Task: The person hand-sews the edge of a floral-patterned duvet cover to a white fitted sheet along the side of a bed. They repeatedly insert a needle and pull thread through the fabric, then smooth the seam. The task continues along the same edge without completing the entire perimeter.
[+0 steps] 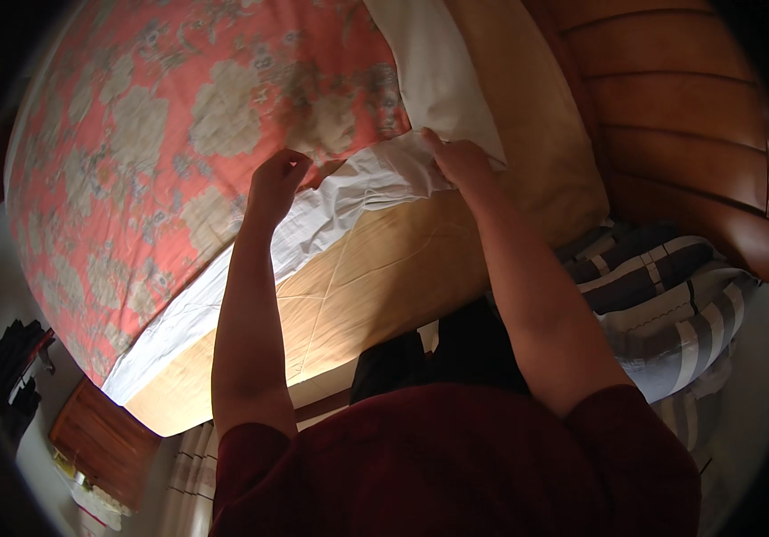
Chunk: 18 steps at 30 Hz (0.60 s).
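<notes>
A coral bed cover with large beige flowers (143,134) spreads over the bed, and a crumpled white border (322,219) runs along its near edge. My left hand (275,186) is closed, its fingers curled in a pinch at the cover where coral meets white; the fabric between the fingertips is mostly hidden. Farther right, my right hand (463,164) pinches the white border near its corner, thumb and forefinger together. Under the border shows the tan sheeted side of the mattress (340,277), partly in bright light and partly in shadow.
A brown panelled wooden headboard (671,98) rises at the right. Striped grey-blue bedding (671,313) is heaped beside the bed at right. A wooden cabinet (107,438), dark clothing (17,367) and a pale curtain (192,479) lie at the lower left.
</notes>
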### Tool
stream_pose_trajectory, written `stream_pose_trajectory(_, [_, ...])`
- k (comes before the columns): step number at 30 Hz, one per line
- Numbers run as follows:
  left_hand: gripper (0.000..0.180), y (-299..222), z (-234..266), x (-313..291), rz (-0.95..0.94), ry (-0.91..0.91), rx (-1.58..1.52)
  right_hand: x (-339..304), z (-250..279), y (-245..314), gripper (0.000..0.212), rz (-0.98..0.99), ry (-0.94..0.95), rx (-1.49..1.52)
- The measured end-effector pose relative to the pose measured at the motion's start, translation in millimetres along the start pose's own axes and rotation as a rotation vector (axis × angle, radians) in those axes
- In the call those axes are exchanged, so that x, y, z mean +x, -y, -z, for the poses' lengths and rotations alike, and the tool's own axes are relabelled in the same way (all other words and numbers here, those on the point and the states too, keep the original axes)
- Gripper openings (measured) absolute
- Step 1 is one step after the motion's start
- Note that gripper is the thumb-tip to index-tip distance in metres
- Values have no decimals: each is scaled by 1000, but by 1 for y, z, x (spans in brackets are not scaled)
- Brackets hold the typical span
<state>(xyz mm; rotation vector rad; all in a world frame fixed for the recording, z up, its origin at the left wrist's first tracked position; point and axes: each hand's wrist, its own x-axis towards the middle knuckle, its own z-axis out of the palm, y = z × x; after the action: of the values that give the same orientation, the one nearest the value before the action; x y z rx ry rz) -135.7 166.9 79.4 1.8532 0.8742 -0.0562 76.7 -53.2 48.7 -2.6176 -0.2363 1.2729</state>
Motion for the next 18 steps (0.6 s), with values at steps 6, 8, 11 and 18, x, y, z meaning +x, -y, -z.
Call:
stream_pose_trajectory(6, [21,1,-2,2,-6,5,-14,10,-15,-6,34,111,2,986])
stream_pose_trajectory(8, [21,6,0,1,-3,-4,-2,8,-4,-20,23,79,302,1518])
stream_pose_trajectory(11, [21,3,2,1,13,-3,29,1,25,-50,18,323,535,1917])
stream_pose_trajectory(18, [22,16,3,6,14,2,26,-26,117,-77,20,499,266,1764])
